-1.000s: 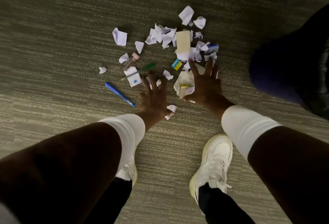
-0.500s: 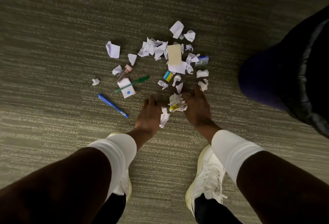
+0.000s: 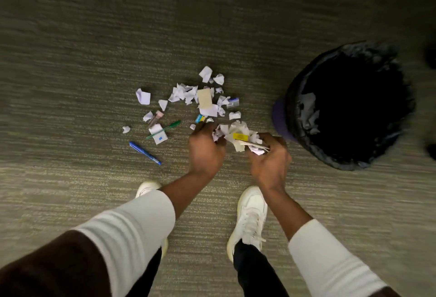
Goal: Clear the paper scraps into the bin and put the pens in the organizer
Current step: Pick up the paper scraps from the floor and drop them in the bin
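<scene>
Both hands — left hand (image 3: pixel 205 149) and right hand (image 3: pixel 269 162) — cupped a wad of paper scraps (image 3: pixel 238 135) just beside the bin (image 3: pixel 349 107). Scrap-clearing was underway; next, a short carry over the rim. More scraps and the blue pen (image 3: pixel 144 153) lay on the carpet (image 3: pixel 70 84).

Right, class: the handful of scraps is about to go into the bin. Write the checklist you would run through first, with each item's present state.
1. Bunch of scraps gathered between left hand and right hand: ok.
2. Grip fully closed around the bunch: cannot tell; loose edges stick out.
3. Bin open and close on the right: ok.
4. Hands over the bin mouth: not ok; they are beside it, above the carpet.
5. No pen caught in the bunch: ok; green pen and blue pen lie on the floor.
6. Floor cleared of paper: not ok; many loose scraps remain.
</scene>
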Demonstrator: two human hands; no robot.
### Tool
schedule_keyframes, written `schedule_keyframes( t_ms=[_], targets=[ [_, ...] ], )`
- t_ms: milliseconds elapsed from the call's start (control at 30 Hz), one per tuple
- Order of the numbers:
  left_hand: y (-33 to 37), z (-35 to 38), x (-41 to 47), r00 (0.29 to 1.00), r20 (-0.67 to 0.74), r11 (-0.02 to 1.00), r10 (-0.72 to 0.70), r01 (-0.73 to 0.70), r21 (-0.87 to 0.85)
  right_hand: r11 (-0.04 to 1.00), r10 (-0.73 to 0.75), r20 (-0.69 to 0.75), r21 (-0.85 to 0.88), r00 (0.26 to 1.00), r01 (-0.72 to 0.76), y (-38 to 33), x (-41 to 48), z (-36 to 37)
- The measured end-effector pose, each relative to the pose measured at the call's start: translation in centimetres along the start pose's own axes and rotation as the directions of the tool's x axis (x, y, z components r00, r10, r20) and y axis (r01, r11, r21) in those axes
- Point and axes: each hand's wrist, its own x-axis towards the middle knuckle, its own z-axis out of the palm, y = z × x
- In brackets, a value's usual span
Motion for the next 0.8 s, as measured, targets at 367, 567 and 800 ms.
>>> schedule_keyframes(
  t_ms=[367, 567, 800],
  targets=[
    [18.5, 1.3, -3.9, 0.973, 0.192, 0.984, 0.127, -0.100, -0.145, 0.860, 0.319, -0.178, 0.466, 0.931, -0.205, -0.3, 2.7, -15.6],
    [21.8, 3.7, -3.3, 0.935, 0.331, 0.991, 0.130, -0.108, -0.085, 0.859, 0.432, -0.138, 0.364, 0.892, -0.360, 2.3, 6.6, -18.0],
    [17.1, 2.9, -3.6, 0.962, 0.272, 0.996, 0.026, -0.048, 0.075, 0.904, 0.311, -0.070, 0.330, 0.948, -0.272, 2.3, 7.2, -18.2]
  ],
)
